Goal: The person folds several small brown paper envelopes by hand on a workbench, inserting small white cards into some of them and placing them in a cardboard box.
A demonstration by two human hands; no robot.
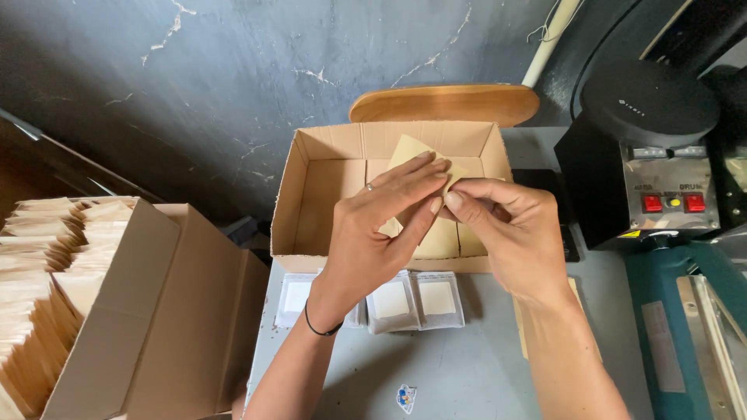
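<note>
Above open cardboard box (pixel 311 194), both hands (pixel 447 206) pinching tan paper pouch (pixel 411 149)

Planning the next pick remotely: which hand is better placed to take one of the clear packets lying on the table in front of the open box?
Probably the left hand: its wrist lies directly over the clear packets, while the right hand pinches the tan pouch.

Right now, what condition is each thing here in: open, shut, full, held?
Tan paper pouch: held by both hands.
Left hand: gripping pouch.
Right hand: pinching pouch.
Middle cardboard box: open, few pouches inside.
Left cardboard box: open, packed with pouches.
Clear packets: lying flat on table.
</note>
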